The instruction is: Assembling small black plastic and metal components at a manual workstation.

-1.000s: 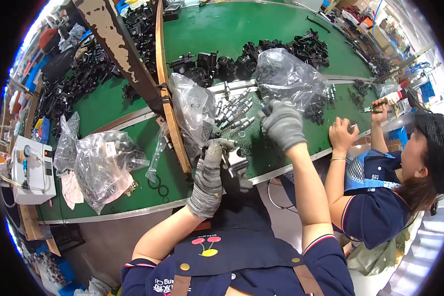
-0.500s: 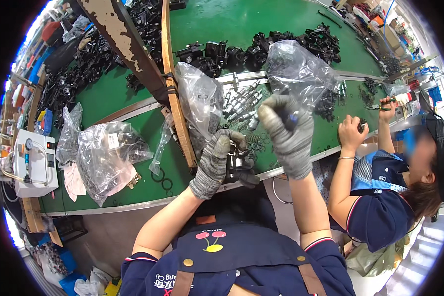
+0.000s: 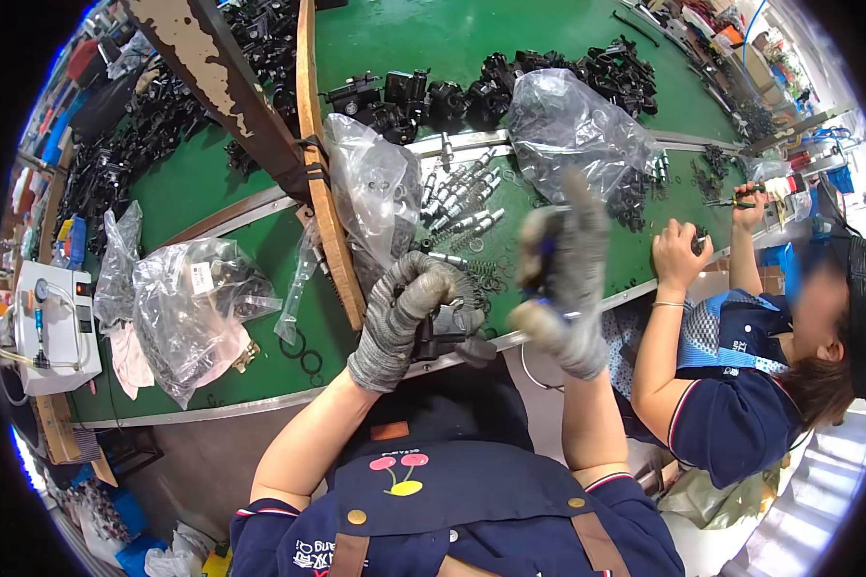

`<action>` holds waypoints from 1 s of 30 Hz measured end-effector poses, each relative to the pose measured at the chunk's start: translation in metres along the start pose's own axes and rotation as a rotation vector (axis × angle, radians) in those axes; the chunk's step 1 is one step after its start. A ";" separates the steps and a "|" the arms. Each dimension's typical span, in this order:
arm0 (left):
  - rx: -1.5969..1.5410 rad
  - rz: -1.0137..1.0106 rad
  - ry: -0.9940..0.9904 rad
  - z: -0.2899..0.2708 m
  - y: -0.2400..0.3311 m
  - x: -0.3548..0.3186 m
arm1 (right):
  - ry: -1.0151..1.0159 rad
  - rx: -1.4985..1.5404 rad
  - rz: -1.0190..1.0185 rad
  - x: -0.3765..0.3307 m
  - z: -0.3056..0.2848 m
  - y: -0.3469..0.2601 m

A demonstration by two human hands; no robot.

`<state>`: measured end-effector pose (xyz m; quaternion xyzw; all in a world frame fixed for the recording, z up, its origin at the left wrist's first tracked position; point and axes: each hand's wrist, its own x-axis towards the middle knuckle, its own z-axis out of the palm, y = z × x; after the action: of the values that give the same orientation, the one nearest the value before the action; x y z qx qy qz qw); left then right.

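The black metal part point(image 3: 445, 332) is small and chunky, with a shiny silver bit on its top. It sits tilted in a gray glove, just above the near edge of the green table. The little blue thing point(image 3: 547, 252) is raised up off the table to the right of the black part, and it is too blurry to tell its shape.

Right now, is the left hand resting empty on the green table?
No, the gloved left hand is closed around a black metal part at the green table's near edge.
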<state>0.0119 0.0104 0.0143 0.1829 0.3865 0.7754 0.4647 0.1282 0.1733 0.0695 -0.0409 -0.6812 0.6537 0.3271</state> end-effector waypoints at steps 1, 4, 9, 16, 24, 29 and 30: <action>-0.051 -0.032 0.008 0.004 0.004 0.000 | 0.114 0.140 0.014 0.000 -0.004 0.005; -0.137 -0.045 0.015 0.001 -0.001 0.002 | 0.323 0.243 0.031 -0.002 -0.014 0.024; -0.177 -0.072 0.067 0.006 0.004 -0.002 | 0.443 0.236 -0.116 -0.011 -0.014 0.062; -0.031 -0.066 0.102 0.005 0.000 -0.002 | 0.542 0.089 -0.201 -0.020 -0.003 0.083; -0.160 -0.047 0.082 0.006 0.000 0.001 | 0.555 0.085 -0.193 -0.021 -0.003 0.086; 0.004 0.040 0.061 -0.003 -0.007 0.003 | 0.517 0.154 -0.161 -0.024 -0.002 0.086; 0.051 0.039 0.063 -0.004 -0.007 0.002 | 0.525 0.138 -0.168 -0.024 -0.001 0.085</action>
<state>0.0126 0.0128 0.0062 0.1778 0.4170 0.7796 0.4321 0.1154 0.1744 -0.0184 -0.1299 -0.5279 0.6362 0.5474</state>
